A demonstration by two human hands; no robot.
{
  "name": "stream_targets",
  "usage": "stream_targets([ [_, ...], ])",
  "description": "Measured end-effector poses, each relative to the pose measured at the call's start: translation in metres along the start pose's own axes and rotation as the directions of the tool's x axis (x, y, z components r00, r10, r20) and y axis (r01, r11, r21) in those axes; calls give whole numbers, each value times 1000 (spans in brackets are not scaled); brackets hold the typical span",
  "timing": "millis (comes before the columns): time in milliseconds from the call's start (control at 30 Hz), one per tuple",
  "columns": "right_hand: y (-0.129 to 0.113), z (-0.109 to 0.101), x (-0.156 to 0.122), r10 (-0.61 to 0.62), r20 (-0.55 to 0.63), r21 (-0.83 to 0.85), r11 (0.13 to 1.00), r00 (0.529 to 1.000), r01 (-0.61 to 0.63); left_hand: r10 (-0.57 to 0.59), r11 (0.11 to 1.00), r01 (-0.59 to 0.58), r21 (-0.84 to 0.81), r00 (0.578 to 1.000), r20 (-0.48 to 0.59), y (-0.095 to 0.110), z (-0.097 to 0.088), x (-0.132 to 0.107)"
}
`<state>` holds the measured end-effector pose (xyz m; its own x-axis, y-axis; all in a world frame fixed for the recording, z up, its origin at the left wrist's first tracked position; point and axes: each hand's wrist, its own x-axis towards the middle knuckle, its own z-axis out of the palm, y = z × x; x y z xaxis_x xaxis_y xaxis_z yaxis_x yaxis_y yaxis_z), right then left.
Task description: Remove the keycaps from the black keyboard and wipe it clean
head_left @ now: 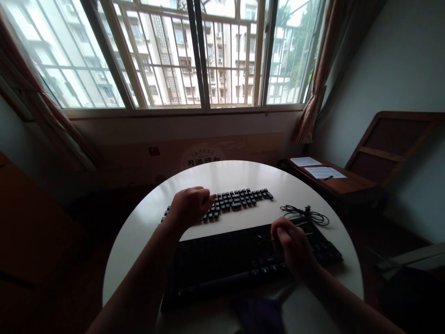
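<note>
My left hand (189, 204) is closed, thumb and fingers pressed together, over the loose black keycaps (236, 199) laid out in rows on the white table. Whatever it may pinch is hidden. My right hand (290, 239) is wrapped round a wire keycap puller (265, 238), whose thin metal ends stick out on both sides of the fist. Under that hand lies a black keyboard (215, 255), slightly slanted. Much of its upper area looks bare of keycaps, while some still sit along the lower rows and the right end.
A coiled black cable (313, 215) rests beyond the keyboard's right end. The round white table (139, 260) has a curved edge. A dark purple object (260, 313) is blurred at the near side. To the right, papers (325, 172) and a pen lie on a wooden chair (354, 184).
</note>
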<state>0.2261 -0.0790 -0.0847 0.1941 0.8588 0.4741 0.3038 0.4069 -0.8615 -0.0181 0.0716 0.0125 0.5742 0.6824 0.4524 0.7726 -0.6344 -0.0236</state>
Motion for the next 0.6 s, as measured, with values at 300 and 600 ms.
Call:
stream_targets([
  [300,-6,-3,3,202,60,144,967,978,-209,307,951,-286,-113,866,395,58,-3,-6],
  [600,-11,11,0,393,232,123,895,890,-428,441,897,-332,-293,731,520,71,19,-10],
])
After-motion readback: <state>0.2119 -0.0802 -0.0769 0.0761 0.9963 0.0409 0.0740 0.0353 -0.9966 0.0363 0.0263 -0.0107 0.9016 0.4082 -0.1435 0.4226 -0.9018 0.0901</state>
